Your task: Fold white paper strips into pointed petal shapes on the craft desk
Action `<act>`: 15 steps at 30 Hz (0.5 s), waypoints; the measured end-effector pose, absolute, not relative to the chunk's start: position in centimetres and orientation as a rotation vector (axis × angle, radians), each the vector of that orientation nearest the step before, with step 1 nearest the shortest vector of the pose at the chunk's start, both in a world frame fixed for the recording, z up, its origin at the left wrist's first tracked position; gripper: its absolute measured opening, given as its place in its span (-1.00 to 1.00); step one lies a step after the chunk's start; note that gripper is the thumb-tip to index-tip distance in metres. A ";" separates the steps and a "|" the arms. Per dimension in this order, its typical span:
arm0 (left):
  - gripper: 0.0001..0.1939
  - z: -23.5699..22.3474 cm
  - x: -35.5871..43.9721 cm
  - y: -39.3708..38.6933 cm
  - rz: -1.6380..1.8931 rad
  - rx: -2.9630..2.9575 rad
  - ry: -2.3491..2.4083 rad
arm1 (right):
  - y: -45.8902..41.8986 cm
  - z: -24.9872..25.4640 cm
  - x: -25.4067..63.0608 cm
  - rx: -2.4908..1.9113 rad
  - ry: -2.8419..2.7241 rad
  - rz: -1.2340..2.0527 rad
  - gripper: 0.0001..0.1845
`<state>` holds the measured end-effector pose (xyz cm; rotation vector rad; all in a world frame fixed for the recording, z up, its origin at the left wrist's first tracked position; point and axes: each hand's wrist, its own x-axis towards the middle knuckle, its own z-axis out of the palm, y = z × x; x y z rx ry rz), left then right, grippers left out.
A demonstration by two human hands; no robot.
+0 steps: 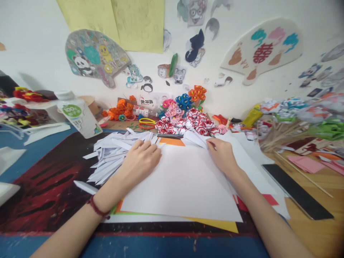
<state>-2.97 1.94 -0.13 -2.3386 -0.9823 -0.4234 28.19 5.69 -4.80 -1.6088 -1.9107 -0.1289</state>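
My left hand [143, 157], with a dark red bracelet at the wrist, is closed with its fingers curled down over the left edge of a large white paper sheet [185, 179]. A sliver of white shows by its fingertips; what it grips is hidden. To its left lies a loose heap of folded white paper strips [110, 156]. My right hand [221, 154] pinches a folded white paper piece [195, 139] at the sheet's far right edge. Orange, green and yellow sheets [217, 224] stick out from under the white one.
Red-and-white paper flowers [195, 122] and bright bouquets [197, 95] line the wall. A white bottle [79, 114] stands back left. On the right lie a black flat slab [297, 190], a thin stick [303, 173], pink paper squares [305, 163] and more white sheets [248, 161].
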 end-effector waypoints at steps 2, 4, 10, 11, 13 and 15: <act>-0.87 -0.4 -2.8 2.1 -0.329 -2.456 -0.956 | 5.6 -4.8 28.0 -1.599 -1.909 -0.128 -0.77; -0.89 -0.8 -2.9 2.3 -0.295 -2.499 -0.959 | 5.5 -4.7 27.9 -1.593 -1.899 -0.127 -0.78; -0.89 -1.0 -3.4 2.5 -0.260 -2.468 -1.082 | 5.4 -4.7 27.8 -1.569 -1.889 -0.081 -0.85; -0.88 -1.0 -3.4 2.5 -0.253 -2.461 -1.097 | 5.5 -4.7 27.9 -1.563 -1.892 -0.070 -0.86; -0.88 -0.9 -3.4 2.5 -0.245 -2.453 -1.115 | 5.6 -4.8 28.0 -1.553 -1.894 -0.050 -0.87; -0.87 -0.9 -3.3 2.4 -0.251 -2.459 -1.115 | 5.7 -4.9 28.2 -1.546 -1.892 -0.036 -0.87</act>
